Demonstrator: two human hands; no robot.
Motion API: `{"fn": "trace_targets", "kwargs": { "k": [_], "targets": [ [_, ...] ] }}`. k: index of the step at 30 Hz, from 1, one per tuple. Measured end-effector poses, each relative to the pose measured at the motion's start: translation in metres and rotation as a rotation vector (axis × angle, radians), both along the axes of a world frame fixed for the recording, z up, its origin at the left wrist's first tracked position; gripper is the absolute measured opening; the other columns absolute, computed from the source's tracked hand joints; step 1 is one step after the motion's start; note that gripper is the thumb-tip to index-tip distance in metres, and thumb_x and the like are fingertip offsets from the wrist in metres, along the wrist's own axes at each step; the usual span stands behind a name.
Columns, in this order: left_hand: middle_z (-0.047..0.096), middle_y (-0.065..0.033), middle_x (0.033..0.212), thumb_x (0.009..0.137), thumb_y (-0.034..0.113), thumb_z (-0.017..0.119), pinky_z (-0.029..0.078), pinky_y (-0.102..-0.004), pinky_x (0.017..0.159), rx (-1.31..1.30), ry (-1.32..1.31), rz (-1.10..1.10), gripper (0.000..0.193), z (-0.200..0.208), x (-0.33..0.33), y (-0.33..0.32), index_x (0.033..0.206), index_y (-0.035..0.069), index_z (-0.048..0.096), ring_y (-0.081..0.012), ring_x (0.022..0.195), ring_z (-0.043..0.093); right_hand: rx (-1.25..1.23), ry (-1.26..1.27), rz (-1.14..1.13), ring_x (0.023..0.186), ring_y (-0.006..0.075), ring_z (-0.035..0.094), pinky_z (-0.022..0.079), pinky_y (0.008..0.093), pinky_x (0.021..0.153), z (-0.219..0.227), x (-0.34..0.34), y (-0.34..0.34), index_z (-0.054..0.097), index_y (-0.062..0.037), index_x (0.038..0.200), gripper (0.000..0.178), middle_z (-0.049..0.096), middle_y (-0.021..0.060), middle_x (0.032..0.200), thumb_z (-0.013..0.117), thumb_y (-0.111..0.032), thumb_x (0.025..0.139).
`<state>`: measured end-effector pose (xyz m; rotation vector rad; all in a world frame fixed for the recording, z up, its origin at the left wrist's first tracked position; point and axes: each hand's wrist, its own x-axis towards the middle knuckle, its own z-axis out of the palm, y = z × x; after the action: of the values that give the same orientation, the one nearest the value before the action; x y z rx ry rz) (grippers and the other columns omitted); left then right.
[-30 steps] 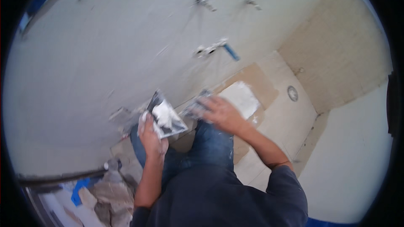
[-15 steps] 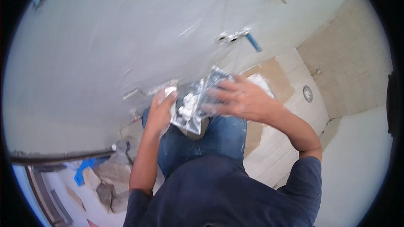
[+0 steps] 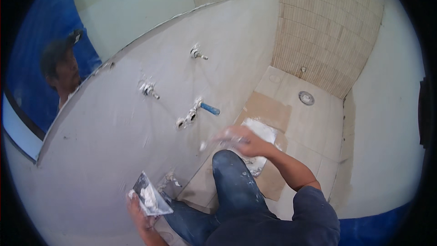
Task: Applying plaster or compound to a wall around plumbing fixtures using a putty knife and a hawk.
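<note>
My left hand (image 3: 139, 214) grips a flat metal plasterer's blade (image 3: 160, 205) near the grey wall at lower left, the fingers wrapped round its near edge. White putty (image 3: 148, 197) sits in a lump on the blade's upper face. My right hand (image 3: 239, 139) is smeared by motion above my bent knee, its fingers drawn together. A white dab (image 3: 203, 146) shows just beyond the fingertips. What the right hand holds is too blurred to name.
Valve stems (image 3: 198, 54) and a fitting with a blue pipe (image 3: 210, 108) jut from the wall (image 3: 114, 132). Cardboard (image 3: 264, 109) and a putty-covered sheet (image 3: 261, 130) lie on the floor near a round drain (image 3: 306, 98). A person in a cap (image 3: 63, 64) is beyond the wall's edge.
My hands have moved apart: the left, with its blade, down and left; the right away from it. The second metal blade at the right hand no longer shows plainly. The view has swung right.
</note>
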<state>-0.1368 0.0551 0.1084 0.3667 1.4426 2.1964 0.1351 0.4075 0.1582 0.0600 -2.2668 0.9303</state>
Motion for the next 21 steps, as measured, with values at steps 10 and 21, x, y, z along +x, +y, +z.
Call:
{"fn": "trace_targets", "kwargs": {
  "k": [10, 21],
  "targets": [
    [0.070, -0.0086, 0.099, 0.092, 0.025, 0.072, 0.059, -0.0341, 0.073, -0.283, 0.154, -0.329, 0.034, 0.072, -0.094, -0.025, 0.115, 0.002, 0.061, -0.0195, 0.085, 0.071, -0.647, 0.517, -0.507, 0.094, 0.0158, 0.068, 0.063, 0.0321, 0.066, 0.058, -0.017, 0.210, 0.058, 0.0032, 0.139, 0.047, 0.069, 0.0086, 0.110, 0.066, -0.026, 0.103],
    [0.064, -0.0010, 0.089, 0.075, 0.032, 0.086, 0.044, -0.0299, 0.071, -0.476, 0.388, -0.537, 0.044, 0.090, -0.139, -0.013, 0.102, 0.004, 0.067, -0.0143, 0.079, 0.059, -0.248, 0.286, -1.118, 0.118, 0.0410, 0.064, 0.051, 0.0519, 0.100, 0.124, -0.066, 0.331, 0.064, -0.0151, 0.136, 0.038, 0.070, 0.0176, 0.127, 0.053, -0.025, 0.102]
  ]
}}
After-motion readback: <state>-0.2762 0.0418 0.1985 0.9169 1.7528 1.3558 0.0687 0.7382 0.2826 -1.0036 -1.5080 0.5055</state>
